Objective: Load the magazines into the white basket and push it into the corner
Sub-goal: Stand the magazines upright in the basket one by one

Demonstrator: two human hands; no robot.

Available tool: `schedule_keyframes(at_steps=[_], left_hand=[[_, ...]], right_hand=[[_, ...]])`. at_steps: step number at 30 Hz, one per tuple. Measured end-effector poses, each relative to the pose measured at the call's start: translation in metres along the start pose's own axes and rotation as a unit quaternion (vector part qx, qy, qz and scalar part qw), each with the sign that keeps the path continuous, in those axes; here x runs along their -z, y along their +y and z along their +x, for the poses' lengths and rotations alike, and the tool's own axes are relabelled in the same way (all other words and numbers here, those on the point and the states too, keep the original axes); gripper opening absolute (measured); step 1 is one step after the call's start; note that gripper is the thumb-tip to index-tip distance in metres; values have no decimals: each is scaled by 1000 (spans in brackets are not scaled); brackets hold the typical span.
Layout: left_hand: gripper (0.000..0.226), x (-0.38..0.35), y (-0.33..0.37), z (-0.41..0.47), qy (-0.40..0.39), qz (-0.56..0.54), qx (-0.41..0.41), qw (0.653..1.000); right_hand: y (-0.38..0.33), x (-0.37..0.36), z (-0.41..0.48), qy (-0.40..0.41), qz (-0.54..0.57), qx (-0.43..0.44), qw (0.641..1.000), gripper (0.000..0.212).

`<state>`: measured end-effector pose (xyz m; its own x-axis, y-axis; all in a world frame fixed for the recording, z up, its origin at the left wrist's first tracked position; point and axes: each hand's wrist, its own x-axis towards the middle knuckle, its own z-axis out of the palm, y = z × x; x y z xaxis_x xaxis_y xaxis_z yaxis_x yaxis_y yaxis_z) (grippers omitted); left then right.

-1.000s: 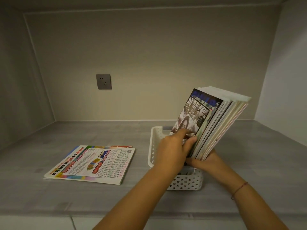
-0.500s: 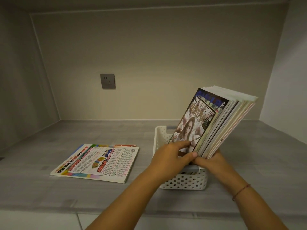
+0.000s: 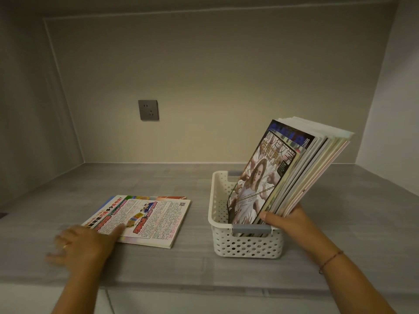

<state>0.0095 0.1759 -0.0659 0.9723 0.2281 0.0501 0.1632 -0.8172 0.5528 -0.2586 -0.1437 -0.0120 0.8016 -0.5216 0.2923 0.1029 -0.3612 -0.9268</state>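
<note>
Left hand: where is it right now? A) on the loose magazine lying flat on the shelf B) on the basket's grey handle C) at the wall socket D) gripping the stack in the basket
A: the left hand lies open with its thumb on the near edge of the flat magazine, while only the right hand steadies the stack leaning in the basket.

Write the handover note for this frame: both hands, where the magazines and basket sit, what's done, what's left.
Left hand: open, blurred, thumb on the loose magazines lying flat on the shelf left of the basket.
Right hand: steadying the magazine stack, which leans right inside the white basket.
Done: most magazines loaded.
Left: load the flat ones, then push the basket into a corner; it stands away from both.
</note>
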Motion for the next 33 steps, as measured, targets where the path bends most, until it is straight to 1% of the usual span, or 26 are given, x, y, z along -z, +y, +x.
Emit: schedule_keyframes(at_steps=[3,5,7,10,15,17,20,22,25,26,29,33], left_hand=[[135,12,-18,23,-36,15,52,998],[129,14,-19,27,-51,19,61,997],[122,13,-17,28,-48,8,54,997],[113,9,-14,26,-19,-29,37,999],[96,3,-13,16,44,-95,-28,994],[86,2,-8,9,49,-161,-17,986],[57,2,2,-4,57,-244,15,968],[44,4,10,-8,32,-278,14,960],[45,3,24,-13,-58,-307,15,950],[44,1,28,-15,-75,-319,22,945],[40,-1,29,-19,-98,-350,40,931],[32,5,18,-23,-110,-345,33,931]], right_hand=[[-1,-1,-1,0,-4,2,1000,29],[-2,0,-1,6,2,3,1000,29],[-2,0,-1,9,2,2,1000,30],[-3,0,-1,4,1,3,1000,30],[-6,-1,-3,7,-3,4,1000,30],[-6,-1,-4,10,-2,3,1000,29],[-8,-2,-4,5,-1,2,1000,26],[-8,-2,-4,5,-3,-1,1000,26],[-7,-1,-3,6,-2,-5,1000,24],[-8,-1,-4,5,-3,-5,1000,24],[-9,-1,-5,-9,-11,-1,1000,24],[-7,-1,-4,-3,-1,-6,1000,25]])
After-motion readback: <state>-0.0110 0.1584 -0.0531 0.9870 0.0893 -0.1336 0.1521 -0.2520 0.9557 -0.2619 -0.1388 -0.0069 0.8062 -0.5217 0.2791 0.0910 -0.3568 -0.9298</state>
